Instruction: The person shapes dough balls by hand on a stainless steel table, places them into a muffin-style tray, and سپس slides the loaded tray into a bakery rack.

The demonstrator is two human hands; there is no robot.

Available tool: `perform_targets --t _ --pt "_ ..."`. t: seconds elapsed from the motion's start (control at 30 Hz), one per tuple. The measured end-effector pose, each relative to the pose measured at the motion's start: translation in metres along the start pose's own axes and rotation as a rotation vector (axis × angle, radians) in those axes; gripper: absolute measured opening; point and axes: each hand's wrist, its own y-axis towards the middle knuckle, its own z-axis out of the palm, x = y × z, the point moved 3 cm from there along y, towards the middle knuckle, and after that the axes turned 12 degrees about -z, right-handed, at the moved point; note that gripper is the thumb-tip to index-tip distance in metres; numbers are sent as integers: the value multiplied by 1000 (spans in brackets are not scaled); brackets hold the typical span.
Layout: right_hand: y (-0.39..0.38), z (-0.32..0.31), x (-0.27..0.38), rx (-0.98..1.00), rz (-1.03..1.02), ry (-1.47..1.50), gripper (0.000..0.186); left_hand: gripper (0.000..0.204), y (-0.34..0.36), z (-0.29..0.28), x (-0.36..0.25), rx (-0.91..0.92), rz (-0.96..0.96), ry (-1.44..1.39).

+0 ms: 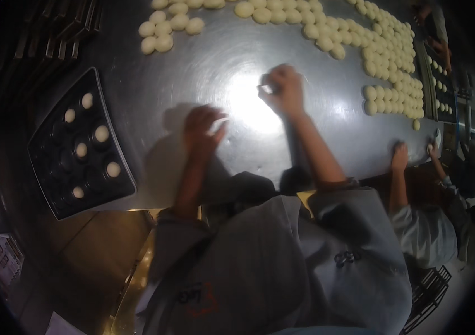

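Observation:
My left hand [201,129] hovers over the middle of the metal table with bent fingers. Its thumb stands apart from them, and bright table shows in the gap. Farther right and a bit farther off, my right hand [286,92] is also above the table. Its fingers curl toward the thumb, with a small gap between the tips and nothing seen in it. Both hands are slightly blurred. Left of them lies a dark baking tray [93,177] with round hollows, several holding pale dough balls [102,133]. Nearest beyond my hands is a loose group of dough balls [164,42].
A large field of dough balls [385,67] covers the table's far right. At the right edge stand other dark trays [443,89] with dough balls. A co-worker's hand [399,156] rests by the near edge at right. Metal racks [61,33] stand at upper left.

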Motion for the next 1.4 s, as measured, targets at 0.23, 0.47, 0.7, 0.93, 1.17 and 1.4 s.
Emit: perform_targets --t 0.23,0.47,0.7,0.93,1.17,1.4 --pt "-86 -56 -25 158 -42 -108 16 20 -63 -34 48 215 -54 -54" --pt "-84 -16 46 -3 67 192 17 17 -63 3 -2 311 20 -264" --pt "-15 -15 15 -136 109 -28 21 13 18 28 14 188 -97 -55" --pt "-113 -54 9 16 73 -77 18 18 -45 -15 27 177 -84 -133" --pt "-65 -4 67 -75 67 -19 15 13 -32 21 -23 226 -48 -182" --pt "-79 -31 6 -244 312 -112 11 10 2 8 11 160 -13 -48"
